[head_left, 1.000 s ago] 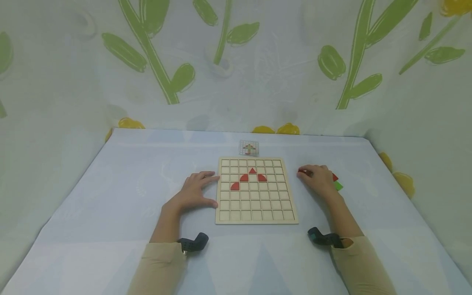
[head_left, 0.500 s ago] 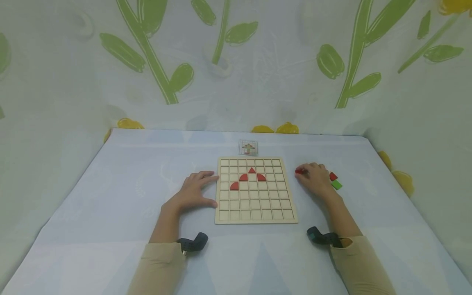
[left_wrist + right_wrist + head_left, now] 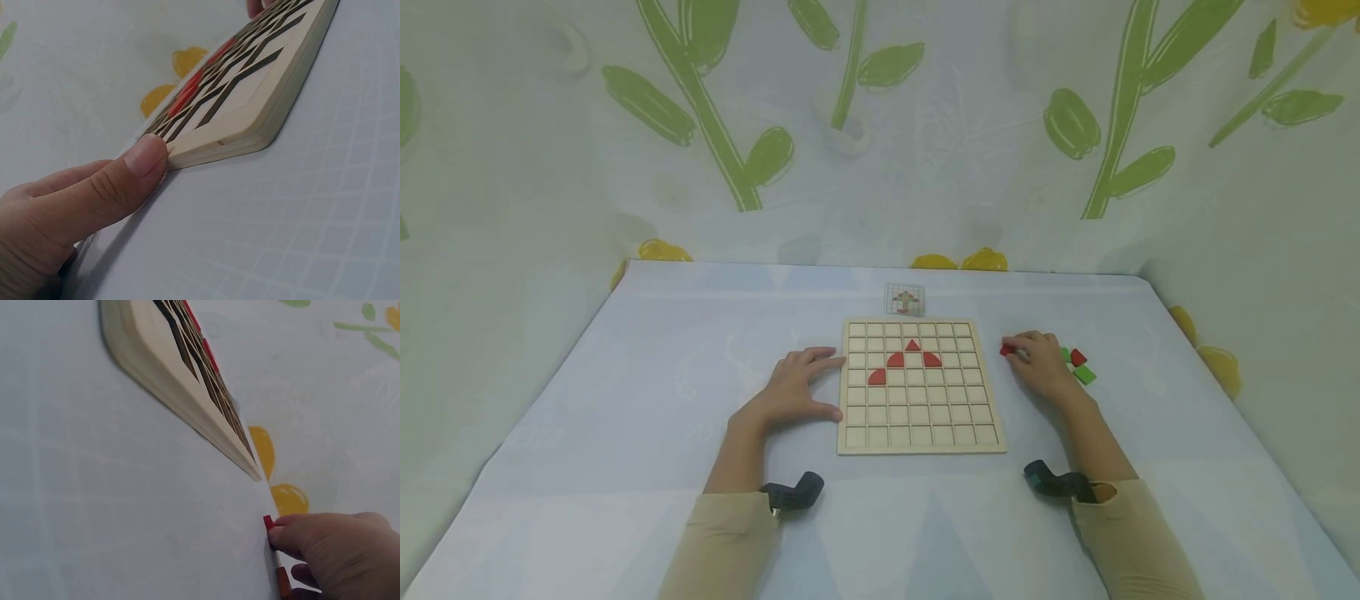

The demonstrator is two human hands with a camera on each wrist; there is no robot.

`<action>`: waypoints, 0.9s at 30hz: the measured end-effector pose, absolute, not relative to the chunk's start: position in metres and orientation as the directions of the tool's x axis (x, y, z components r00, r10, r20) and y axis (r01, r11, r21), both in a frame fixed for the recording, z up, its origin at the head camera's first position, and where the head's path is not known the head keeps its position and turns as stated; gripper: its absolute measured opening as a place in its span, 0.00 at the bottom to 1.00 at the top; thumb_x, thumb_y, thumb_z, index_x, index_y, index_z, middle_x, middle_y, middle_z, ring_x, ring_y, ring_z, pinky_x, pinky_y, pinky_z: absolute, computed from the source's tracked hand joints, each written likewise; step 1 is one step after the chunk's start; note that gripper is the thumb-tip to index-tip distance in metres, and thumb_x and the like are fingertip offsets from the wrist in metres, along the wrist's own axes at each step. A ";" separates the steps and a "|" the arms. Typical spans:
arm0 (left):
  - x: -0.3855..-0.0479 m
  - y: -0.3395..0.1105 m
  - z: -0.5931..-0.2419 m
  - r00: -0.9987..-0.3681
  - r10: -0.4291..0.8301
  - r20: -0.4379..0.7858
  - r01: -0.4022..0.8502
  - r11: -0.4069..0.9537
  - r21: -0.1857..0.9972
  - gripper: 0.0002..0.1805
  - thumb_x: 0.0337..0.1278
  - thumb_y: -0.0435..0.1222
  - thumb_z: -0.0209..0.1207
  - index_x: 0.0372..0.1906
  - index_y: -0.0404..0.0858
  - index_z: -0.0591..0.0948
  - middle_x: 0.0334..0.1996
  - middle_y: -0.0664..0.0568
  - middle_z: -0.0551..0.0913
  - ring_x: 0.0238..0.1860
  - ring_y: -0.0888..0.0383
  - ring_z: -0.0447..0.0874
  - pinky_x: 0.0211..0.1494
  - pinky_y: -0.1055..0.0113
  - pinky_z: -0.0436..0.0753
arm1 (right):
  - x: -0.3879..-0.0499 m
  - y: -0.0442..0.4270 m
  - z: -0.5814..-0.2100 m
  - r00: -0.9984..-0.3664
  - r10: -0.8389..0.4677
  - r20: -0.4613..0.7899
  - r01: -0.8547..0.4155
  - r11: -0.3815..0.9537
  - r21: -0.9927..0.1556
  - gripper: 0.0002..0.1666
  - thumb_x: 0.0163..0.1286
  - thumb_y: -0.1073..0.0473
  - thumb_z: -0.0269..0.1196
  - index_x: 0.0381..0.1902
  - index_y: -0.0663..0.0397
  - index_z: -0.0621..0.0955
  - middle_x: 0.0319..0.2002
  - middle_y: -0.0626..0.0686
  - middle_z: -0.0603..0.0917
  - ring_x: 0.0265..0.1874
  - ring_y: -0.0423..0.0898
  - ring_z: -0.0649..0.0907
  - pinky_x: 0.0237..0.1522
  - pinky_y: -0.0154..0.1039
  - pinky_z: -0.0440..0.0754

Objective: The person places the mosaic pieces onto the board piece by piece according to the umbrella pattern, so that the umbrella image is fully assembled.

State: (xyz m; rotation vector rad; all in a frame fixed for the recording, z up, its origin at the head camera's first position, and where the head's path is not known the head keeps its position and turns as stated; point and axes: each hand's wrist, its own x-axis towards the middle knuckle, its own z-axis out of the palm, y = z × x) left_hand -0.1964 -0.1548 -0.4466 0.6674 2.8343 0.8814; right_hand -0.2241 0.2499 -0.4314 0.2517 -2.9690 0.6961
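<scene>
A wooden grid board [image 3: 910, 436] lies in the middle of the table. Set in its squares are a red triangle [image 3: 912, 345] and several red rounded pieces [image 3: 896, 360]. My left hand [image 3: 793, 387] is spread along the board's left side, its thumb [image 3: 145, 157] touching the edge in the left wrist view. Right of the board, my right hand [image 3: 1039, 362] pinches a small red piece [image 3: 268, 522] between thumb and fingers. The fingers partly cover its shape. Below them in the right wrist view shows an orange-red piece [image 3: 284, 582].
Beside the right hand lie a red piece [image 3: 1078, 357] and a green piece [image 3: 1085, 375], with another green piece [image 3: 1065, 354] partly hidden. A small pattern card [image 3: 905, 300] lies behind the board. A leaf-printed cloth [image 3: 955, 150] rises behind the table.
My right hand has shifted slightly left with the red piece, which shows more now. The loose red and green pieces behind it have come more into view. The left hand stays put.
</scene>
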 end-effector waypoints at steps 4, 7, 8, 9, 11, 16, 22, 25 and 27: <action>-0.196 -0.155 -0.446 -0.897 0.440 0.037 0.382 0.732 0.564 0.49 0.32 0.58 0.71 0.67 0.49 0.69 0.69 0.49 0.63 0.66 0.47 0.58 0.65 0.47 0.58 | -0.225 0.251 -0.433 -0.977 -0.164 0.133 -0.206 0.876 -0.435 0.18 0.66 0.66 0.57 0.54 0.65 0.78 0.52 0.67 0.76 0.51 0.62 0.69 0.50 0.56 0.70; -0.197 -0.154 -0.446 -0.898 0.439 0.027 0.376 0.736 0.562 0.49 0.32 0.59 0.71 0.67 0.49 0.69 0.69 0.49 0.62 0.67 0.47 0.57 0.65 0.47 0.58 | -0.225 0.252 -0.435 -0.975 -0.164 0.149 -0.213 0.875 -0.434 0.17 0.66 0.64 0.58 0.53 0.63 0.79 0.51 0.66 0.77 0.51 0.61 0.69 0.50 0.56 0.68; -0.197 -0.154 -0.447 -0.899 0.438 0.023 0.374 0.737 0.563 0.49 0.32 0.59 0.71 0.67 0.49 0.69 0.69 0.49 0.62 0.67 0.47 0.57 0.65 0.47 0.58 | -0.225 0.252 -0.435 -0.974 -0.167 0.155 -0.219 0.874 -0.434 0.17 0.66 0.64 0.58 0.52 0.63 0.79 0.50 0.65 0.78 0.51 0.61 0.69 0.49 0.55 0.67; -0.197 -0.154 -0.446 -0.899 0.438 0.021 0.373 0.739 0.560 0.49 0.32 0.59 0.71 0.67 0.49 0.69 0.69 0.49 0.62 0.67 0.47 0.57 0.65 0.47 0.58 | -0.225 0.252 -0.436 -0.972 -0.170 0.162 -0.224 0.873 -0.434 0.17 0.66 0.63 0.59 0.52 0.63 0.80 0.50 0.65 0.78 0.51 0.60 0.69 0.49 0.55 0.67; -0.197 -0.154 -0.446 -0.898 0.439 0.019 0.374 0.741 0.557 0.49 0.32 0.59 0.71 0.67 0.49 0.69 0.69 0.49 0.62 0.67 0.47 0.57 0.65 0.47 0.58 | -0.225 0.252 -0.436 -0.967 -0.182 0.176 -0.241 0.872 -0.426 0.16 0.66 0.63 0.59 0.50 0.63 0.80 0.48 0.64 0.79 0.50 0.60 0.70 0.49 0.54 0.65; -0.196 -0.155 -0.446 -0.896 0.444 0.026 0.383 0.740 0.553 0.49 0.32 0.58 0.71 0.67 0.48 0.69 0.69 0.49 0.62 0.66 0.46 0.58 0.65 0.47 0.58 | -0.225 0.250 -0.436 -0.970 -0.185 0.160 -0.237 0.874 -0.425 0.17 0.66 0.62 0.59 0.50 0.64 0.79 0.49 0.65 0.79 0.50 0.59 0.69 0.50 0.54 0.65; -0.196 -0.156 -0.446 -0.895 0.445 0.034 0.388 0.737 0.553 0.49 0.32 0.58 0.71 0.67 0.48 0.69 0.69 0.48 0.63 0.66 0.46 0.58 0.64 0.47 0.58 | -0.223 0.248 -0.436 -0.975 -0.179 0.131 -0.218 0.873 -0.437 0.17 0.66 0.62 0.59 0.51 0.65 0.79 0.50 0.65 0.78 0.50 0.59 0.68 0.51 0.55 0.67; -0.195 -0.155 -0.446 -0.897 0.442 0.030 0.382 0.738 0.557 0.49 0.32 0.58 0.71 0.67 0.48 0.69 0.69 0.49 0.63 0.67 0.46 0.57 0.65 0.47 0.58 | -0.223 0.248 -0.435 -0.973 -0.189 0.131 -0.229 0.864 -0.449 0.17 0.66 0.62 0.59 0.50 0.64 0.79 0.50 0.64 0.78 0.51 0.59 0.68 0.52 0.56 0.67; -0.195 -0.155 -0.446 -0.896 0.442 0.029 0.382 0.738 0.556 0.49 0.33 0.58 0.71 0.67 0.48 0.69 0.69 0.48 0.63 0.66 0.46 0.58 0.65 0.46 0.58 | -0.223 0.247 -0.435 -0.971 -0.199 0.136 -0.240 0.857 -0.456 0.16 0.66 0.62 0.59 0.50 0.64 0.79 0.49 0.64 0.78 0.51 0.59 0.69 0.51 0.55 0.67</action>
